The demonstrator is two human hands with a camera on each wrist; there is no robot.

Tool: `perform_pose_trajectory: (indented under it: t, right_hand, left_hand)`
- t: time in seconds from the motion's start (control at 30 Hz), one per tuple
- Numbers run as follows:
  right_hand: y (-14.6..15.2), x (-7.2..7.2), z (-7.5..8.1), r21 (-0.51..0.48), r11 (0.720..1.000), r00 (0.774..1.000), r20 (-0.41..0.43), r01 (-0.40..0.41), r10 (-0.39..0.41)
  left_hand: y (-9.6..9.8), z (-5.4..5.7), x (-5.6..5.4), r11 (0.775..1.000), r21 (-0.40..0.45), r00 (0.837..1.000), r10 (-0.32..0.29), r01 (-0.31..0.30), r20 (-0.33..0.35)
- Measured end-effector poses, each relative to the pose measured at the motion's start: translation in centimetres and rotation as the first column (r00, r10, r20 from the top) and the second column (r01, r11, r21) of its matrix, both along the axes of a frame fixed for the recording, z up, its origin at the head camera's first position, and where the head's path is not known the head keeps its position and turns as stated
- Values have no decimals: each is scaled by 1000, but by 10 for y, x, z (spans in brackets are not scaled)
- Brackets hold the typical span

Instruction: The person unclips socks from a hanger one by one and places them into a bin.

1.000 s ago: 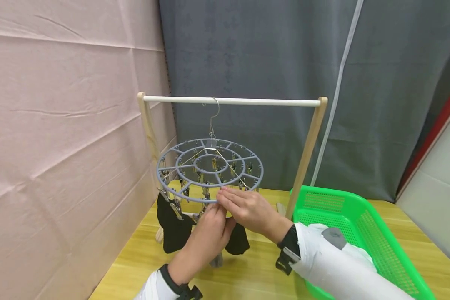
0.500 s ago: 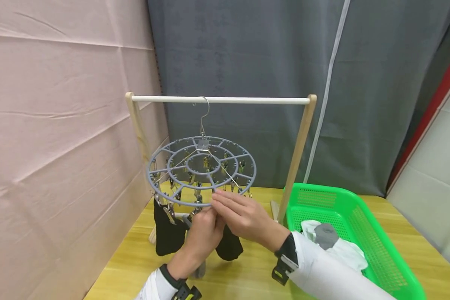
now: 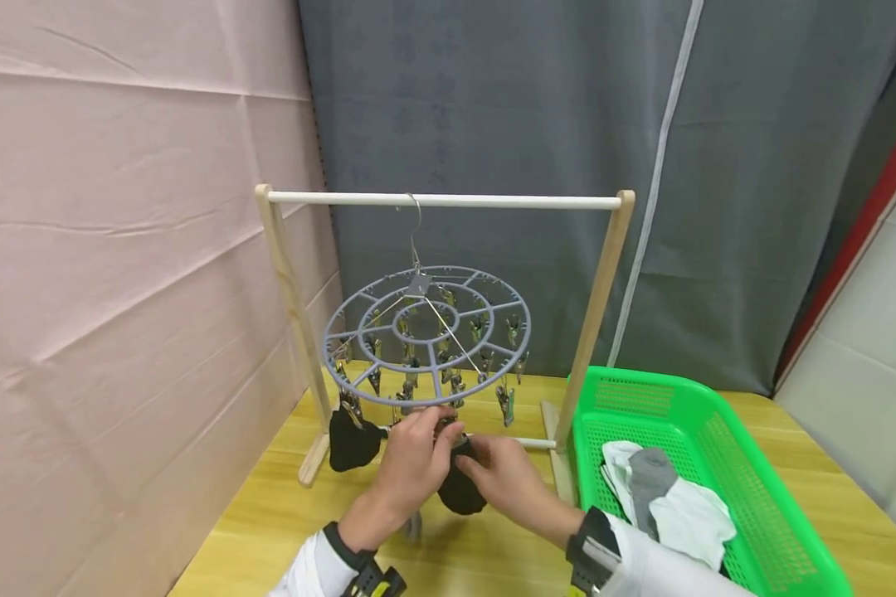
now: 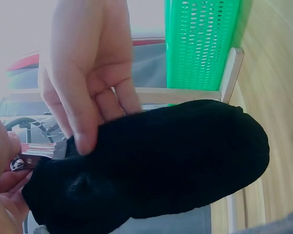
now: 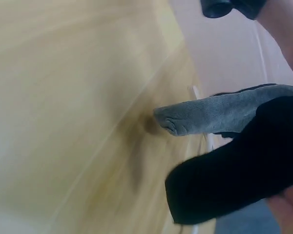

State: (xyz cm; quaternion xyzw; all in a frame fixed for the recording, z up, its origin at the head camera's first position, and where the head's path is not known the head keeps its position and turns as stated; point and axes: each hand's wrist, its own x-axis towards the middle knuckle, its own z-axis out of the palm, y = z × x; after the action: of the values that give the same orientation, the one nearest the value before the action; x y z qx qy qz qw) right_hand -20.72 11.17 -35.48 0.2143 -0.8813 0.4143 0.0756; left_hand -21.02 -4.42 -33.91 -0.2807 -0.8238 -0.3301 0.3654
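A round grey-blue clip hanger (image 3: 419, 286) hangs by its hook from the white bar. Below its front rim my left hand (image 3: 416, 456) pinches a metal clip (image 4: 39, 150) at the cuff of a black sock (image 4: 161, 161). My right hand (image 3: 509, 477) holds that sock close to the clip, its thumb lying on the fabric in the left wrist view. The sock's toe hangs loose. Another black sock (image 3: 353, 441) hangs from clips to the left. A grey sock (image 5: 210, 113) dangles beside it, mostly hidden behind my left hand in the head view.
A wooden stand with a white top bar (image 3: 493, 201) rises from the wooden table (image 3: 246, 539). To the right is a green basket (image 3: 765, 468) with white and grey socks (image 3: 653, 481) inside. Pink cloth borders the left, a grey curtain the back.
My right hand has come down from the hanger's front rim onto the black sock. The left hand has stayed below the rim. The hanger has turned and shifted a little.
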Motion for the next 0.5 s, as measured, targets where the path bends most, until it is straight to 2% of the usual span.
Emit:
perform_pose_trajectory:
  t: [0.07,0.13,0.23,0.3,0.4,0.5]
  right_hand:
    - [-3,-3,0,-64,998,999,40,-8,10]
    - [-3,-4,-1,-85,996,997,80,6,1]
    - [0,-2,0,-53,998,991,134,-17,24]
    - [5,1,2,7,997,982,176,-71,69]
    - [15,6,11,67,975,948,258,-213,189]
    - [32,11,30,75,937,888,353,-341,295]
  left_hand:
    - [-1,1,0,1000,11,1000,-13,13,-5]
    - [-1,2,0,1000,13,1000,-19,19,-21]
    - [-2,3,-1,1000,5,998,-12,13,-61]
    - [-3,3,-1,1000,-2,997,-5,5,-80]
    - [-5,2,-2,1000,-4,997,-2,2,-76]
    - [-6,1,-2,1000,-1,999,3,-3,-43]
